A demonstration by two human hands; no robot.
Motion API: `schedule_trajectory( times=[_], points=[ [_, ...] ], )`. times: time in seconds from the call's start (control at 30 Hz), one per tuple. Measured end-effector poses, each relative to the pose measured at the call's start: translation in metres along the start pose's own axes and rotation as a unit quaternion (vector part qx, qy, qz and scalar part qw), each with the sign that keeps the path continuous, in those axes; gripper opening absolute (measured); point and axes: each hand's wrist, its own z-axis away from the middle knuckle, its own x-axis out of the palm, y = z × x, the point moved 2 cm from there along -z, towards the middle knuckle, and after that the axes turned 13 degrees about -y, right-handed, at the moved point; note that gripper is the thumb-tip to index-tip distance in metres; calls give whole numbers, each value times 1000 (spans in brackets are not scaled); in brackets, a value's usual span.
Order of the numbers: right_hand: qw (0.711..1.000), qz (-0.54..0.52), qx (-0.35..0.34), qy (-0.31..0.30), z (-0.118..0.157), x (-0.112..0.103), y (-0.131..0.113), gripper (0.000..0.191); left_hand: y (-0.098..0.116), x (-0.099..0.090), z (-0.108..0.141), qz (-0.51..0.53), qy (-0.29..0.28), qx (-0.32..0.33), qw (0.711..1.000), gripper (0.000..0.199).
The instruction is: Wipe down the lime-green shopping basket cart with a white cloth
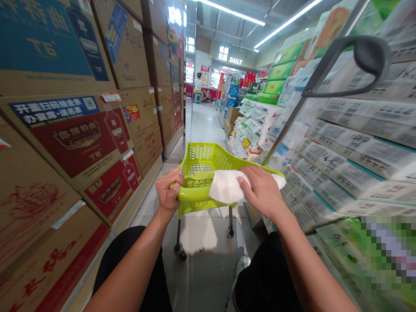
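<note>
A small lime-green shopping cart [224, 164] with perforated basket walls stands right in front of me; no goods show in its basket. My left hand [169, 187] is closed round the left end of its green handle [194, 193], thumb on the near side. A white cloth [225, 185] is draped over the right part of the handle. On that cloth rests my right hand [260, 184], fingers curled over the far side and thumb on top, so the cloth is between palm and handle. The fingertips of my right hand are hidden.
Stacked cardboard cartons [143, 108] line the left of the aisle. Packs of tissue paper [341, 147] are piled on the right, close to the cart. A slanting pole with a grey loop [373, 65] rises at the right. Far ahead, a person [198, 82] is beside a blue stool [196, 97].
</note>
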Motion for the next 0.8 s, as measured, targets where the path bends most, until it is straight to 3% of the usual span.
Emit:
schedule_trajectory(
  times=[0.07, 0.13, 0.23, 0.33, 0.4, 0.5, 0.67, 0.73, 0.8],
  points=[
    [999, 9, -41, 26, 4, 3, -22, 48, -1, 0, -1, 8, -24, -2, 1000, 40],
    [999, 23, -47, 6, -2, 1, -38, 47, -1, -1, -2, 16, -38, -4, 999, 39],
    [994, 29, 2, -105, -29, -7, -40, 54, 1, 2, -3, 21, -53, 2, 998, 38],
    [966, -9, 36, -258, -59, -14, -27, 63, 8, 12, -2, 7, -56, 7, 998, 39],
    [951, -27, 38, -305, -68, -17, -19, 65, 14, 18, -1, -10, -38, 8, 999, 40],
    [966, -14, 26, -257, -55, -18, -16, 62, 17, 23, 2, -24, -1, 13, 1000, 40],
    [997, 8, -68, -34, 8, -4, -32, 49, 9, 17, 2, -13, 17, 16, 1000, 39],
    [998, 8, -62, 31, 28, 4, -32, 54, 6, 13, 0, 5, 5, 22, 1000, 38],
    [998, 7, -33, 54, 37, 8, -22, 58, 4, 11, -2, 20, -20, 27, 999, 38]
  ],
)
